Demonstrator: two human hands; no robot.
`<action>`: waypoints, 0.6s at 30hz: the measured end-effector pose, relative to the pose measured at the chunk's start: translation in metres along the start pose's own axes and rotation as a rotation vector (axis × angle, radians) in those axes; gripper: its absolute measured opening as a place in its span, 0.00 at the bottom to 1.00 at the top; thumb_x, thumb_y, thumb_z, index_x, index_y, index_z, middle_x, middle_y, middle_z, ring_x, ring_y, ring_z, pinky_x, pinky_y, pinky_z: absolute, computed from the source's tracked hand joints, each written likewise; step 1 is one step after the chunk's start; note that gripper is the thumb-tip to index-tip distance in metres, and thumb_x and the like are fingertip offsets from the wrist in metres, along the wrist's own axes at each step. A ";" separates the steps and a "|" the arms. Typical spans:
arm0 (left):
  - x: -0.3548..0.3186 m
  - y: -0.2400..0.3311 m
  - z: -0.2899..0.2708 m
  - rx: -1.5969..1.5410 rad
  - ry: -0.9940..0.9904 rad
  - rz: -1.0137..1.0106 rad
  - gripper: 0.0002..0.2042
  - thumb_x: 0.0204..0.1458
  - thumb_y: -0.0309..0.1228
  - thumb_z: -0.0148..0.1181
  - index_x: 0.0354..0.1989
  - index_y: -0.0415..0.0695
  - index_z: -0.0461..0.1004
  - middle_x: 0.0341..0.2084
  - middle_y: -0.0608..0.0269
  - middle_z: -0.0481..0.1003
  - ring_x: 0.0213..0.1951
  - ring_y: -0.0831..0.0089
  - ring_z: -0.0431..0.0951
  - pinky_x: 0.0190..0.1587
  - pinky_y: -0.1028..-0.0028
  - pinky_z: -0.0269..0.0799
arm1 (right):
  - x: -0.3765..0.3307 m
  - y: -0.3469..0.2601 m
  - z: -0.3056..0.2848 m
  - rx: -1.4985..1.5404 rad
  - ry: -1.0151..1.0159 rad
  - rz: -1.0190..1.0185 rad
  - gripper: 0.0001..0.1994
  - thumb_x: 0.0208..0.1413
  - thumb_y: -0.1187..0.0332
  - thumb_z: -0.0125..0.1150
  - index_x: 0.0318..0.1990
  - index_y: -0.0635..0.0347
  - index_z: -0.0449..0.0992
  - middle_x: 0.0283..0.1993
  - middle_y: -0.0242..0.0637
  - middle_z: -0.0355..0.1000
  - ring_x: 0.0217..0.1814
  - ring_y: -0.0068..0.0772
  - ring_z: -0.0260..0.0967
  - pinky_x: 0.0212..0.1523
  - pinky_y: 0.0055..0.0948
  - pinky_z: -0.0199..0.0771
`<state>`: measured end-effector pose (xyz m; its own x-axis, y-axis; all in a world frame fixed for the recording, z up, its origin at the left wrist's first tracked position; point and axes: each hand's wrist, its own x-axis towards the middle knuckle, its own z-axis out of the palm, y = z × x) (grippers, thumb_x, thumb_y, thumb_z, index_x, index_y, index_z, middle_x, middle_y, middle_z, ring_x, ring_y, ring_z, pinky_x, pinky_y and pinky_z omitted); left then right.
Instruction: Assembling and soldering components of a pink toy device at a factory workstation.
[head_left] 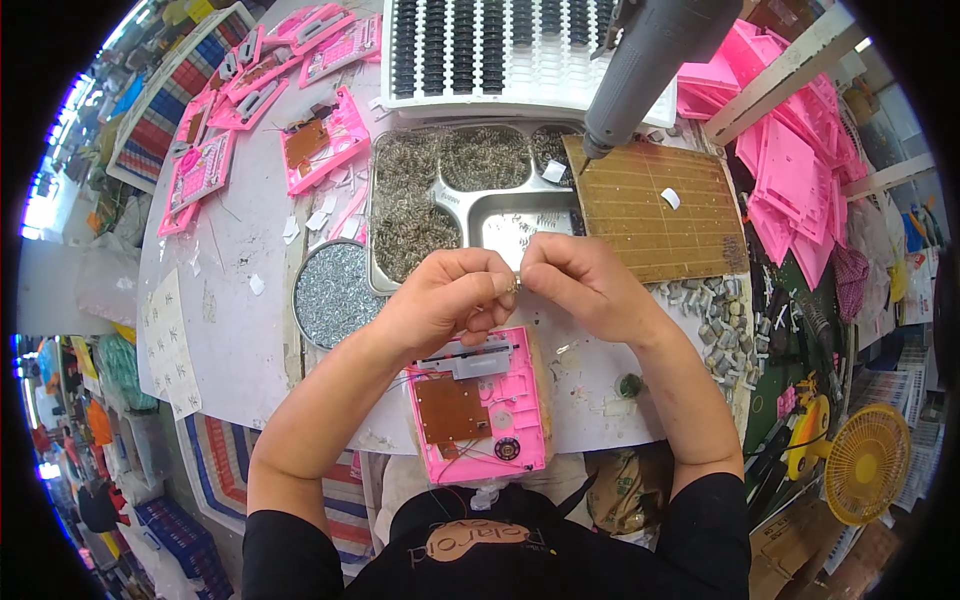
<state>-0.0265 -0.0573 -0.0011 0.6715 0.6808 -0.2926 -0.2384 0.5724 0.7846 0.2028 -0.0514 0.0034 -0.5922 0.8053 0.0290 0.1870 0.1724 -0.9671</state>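
Observation:
My left hand (458, 290) and my right hand (580, 285) meet above the near side of a metal compartment tray (455, 200). Pinched between their fingertips is a small coiled metal spring (516, 284), partly hidden by the fingers. Tangled springs (415, 235) like it fill several of the tray's compartments. Below my hands, at the table's near edge, lies an open pink plastic housing (515, 400). It carries a brown circuit board (452, 408), a grey plastic part (470, 362), a round black part (507, 448) and thin wires.
A round dish of small screws (345, 295) stands left of the tray. A grey power screwdriver (640, 80) hangs above a brown board (655, 215). Small metal parts (715, 320) lie at right. Pink housings (200, 175) are at far left, a white rack (560, 75) behind.

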 end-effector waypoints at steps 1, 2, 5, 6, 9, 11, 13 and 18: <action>0.000 0.000 0.001 -0.049 -0.006 -0.023 0.09 0.62 0.32 0.55 0.32 0.41 0.74 0.25 0.65 0.73 0.21 0.83 0.67 0.20 0.80 0.61 | -0.002 -0.002 0.002 0.089 0.024 -0.015 0.07 0.62 0.67 0.61 0.40 0.60 0.75 0.32 0.25 0.69 0.35 0.15 0.66 0.32 0.20 0.68; 0.000 0.000 0.000 -0.093 -0.021 -0.040 0.09 0.61 0.32 0.55 0.32 0.41 0.74 0.25 0.65 0.73 0.20 0.83 0.66 0.19 0.80 0.60 | -0.003 -0.004 0.003 0.178 0.048 -0.031 0.06 0.62 0.68 0.61 0.40 0.60 0.75 0.33 0.25 0.69 0.36 0.15 0.67 0.32 0.20 0.69; 0.000 -0.002 -0.003 -0.177 -0.039 -0.073 0.10 0.60 0.34 0.55 0.31 0.41 0.72 0.24 0.63 0.72 0.19 0.83 0.63 0.17 0.81 0.58 | -0.006 -0.006 0.004 0.211 0.108 -0.040 0.05 0.60 0.72 0.62 0.41 0.61 0.74 0.36 0.27 0.70 0.40 0.17 0.68 0.35 0.21 0.72; 0.000 -0.003 -0.003 -0.174 -0.031 -0.072 0.11 0.60 0.36 0.55 0.30 0.41 0.71 0.23 0.61 0.71 0.18 0.82 0.60 0.16 0.80 0.57 | -0.006 -0.004 0.005 0.221 0.124 -0.071 0.05 0.59 0.73 0.63 0.41 0.61 0.74 0.36 0.28 0.71 0.40 0.17 0.69 0.36 0.21 0.73; 0.004 -0.004 -0.006 -0.252 -0.063 -0.133 0.13 0.59 0.38 0.56 0.29 0.41 0.70 0.21 0.60 0.69 0.16 0.82 0.56 0.14 0.80 0.55 | -0.004 0.000 0.007 0.187 0.176 -0.196 0.06 0.57 0.76 0.64 0.40 0.61 0.75 0.38 0.30 0.73 0.40 0.20 0.71 0.39 0.22 0.74; 0.005 -0.002 -0.010 -0.282 -0.083 -0.178 0.13 0.60 0.38 0.55 0.30 0.41 0.70 0.21 0.60 0.69 0.16 0.82 0.56 0.14 0.80 0.55 | -0.001 0.002 0.009 0.096 0.210 -0.321 0.06 0.56 0.77 0.64 0.40 0.60 0.75 0.40 0.31 0.74 0.41 0.21 0.72 0.39 0.23 0.75; 0.006 0.003 -0.012 -0.260 -0.097 -0.204 0.13 0.61 0.39 0.55 0.31 0.41 0.71 0.21 0.61 0.70 0.16 0.82 0.58 0.14 0.80 0.56 | 0.002 0.001 0.008 -0.094 0.228 -0.405 0.06 0.55 0.79 0.64 0.39 0.59 0.76 0.39 0.33 0.74 0.40 0.23 0.73 0.39 0.24 0.76; 0.005 0.018 0.003 0.599 0.161 0.211 0.07 0.62 0.32 0.57 0.34 0.41 0.74 0.23 0.68 0.73 0.20 0.83 0.68 0.20 0.81 0.61 | 0.009 -0.002 0.007 -0.068 0.269 -0.354 0.05 0.55 0.78 0.64 0.38 0.62 0.75 0.38 0.32 0.75 0.39 0.22 0.74 0.37 0.24 0.75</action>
<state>-0.0252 -0.0450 0.0129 0.5285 0.8372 -0.1409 0.1100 0.0970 0.9892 0.1915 -0.0484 0.0038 -0.4060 0.8070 0.4288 0.0656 0.4937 -0.8671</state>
